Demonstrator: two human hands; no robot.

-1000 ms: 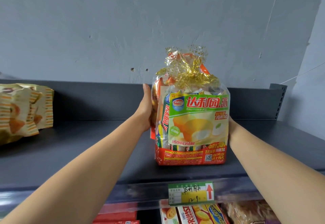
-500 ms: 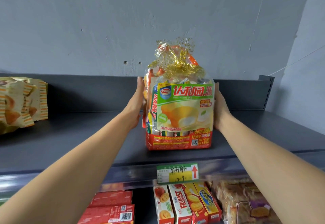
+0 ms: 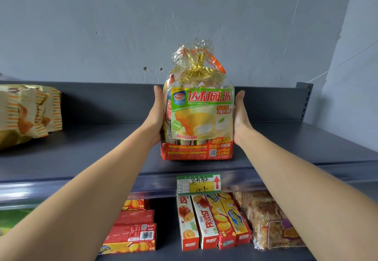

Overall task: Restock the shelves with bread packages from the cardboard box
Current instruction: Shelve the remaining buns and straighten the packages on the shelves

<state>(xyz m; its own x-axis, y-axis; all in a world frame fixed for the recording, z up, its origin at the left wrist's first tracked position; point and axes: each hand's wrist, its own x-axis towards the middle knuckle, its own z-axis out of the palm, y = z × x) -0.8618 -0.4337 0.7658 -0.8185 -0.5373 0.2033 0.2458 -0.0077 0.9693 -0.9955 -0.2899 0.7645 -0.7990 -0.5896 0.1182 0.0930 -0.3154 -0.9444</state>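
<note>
A clear bread package (image 3: 201, 117) with a green and yellow label, a red base and a gold ribbon at the top stands upright on the dark grey top shelf (image 3: 98, 154), near its front edge. My left hand (image 3: 156, 115) lies flat against its left side with the fingers pointing up and back. On the other side my right hand (image 3: 241, 117) presses flat in the same way. The package sits squeezed between both palms. No cardboard box is in view.
A striped orange and yellow bag (image 3: 26, 113) lies at the shelf's far left. A green price tag (image 3: 198, 184) hangs on the shelf lip below the package. The lower shelf holds upright biscuit boxes (image 3: 204, 221), stacked red boxes (image 3: 133, 230) and a clear snack bag (image 3: 270, 219).
The package has slid a little further back on the shelf between my palms. My right hand now shows at its side. The view has dropped, showing more of the lower shelf.
</note>
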